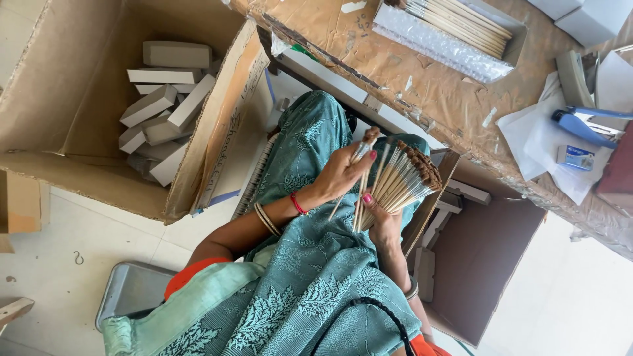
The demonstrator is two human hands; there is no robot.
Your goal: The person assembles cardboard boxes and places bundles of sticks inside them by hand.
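Note:
My right hand grips the lower end of a fanned bundle of thin wooden sticks with dark brown tips, held over my lap in teal patterned cloth. Just to its left, my left hand pinches a few sticks between thumb and fingers, lifted slightly apart from the bundle. That wrist carries bangles and a red thread. Both hands touch the sticks close together.
A large open cardboard box at left holds several small grey cartons. Ahead is a brown-paper-covered table with a tray of similar sticks, white papers, a blue stapler and a small blue box. Another open carton stands at right.

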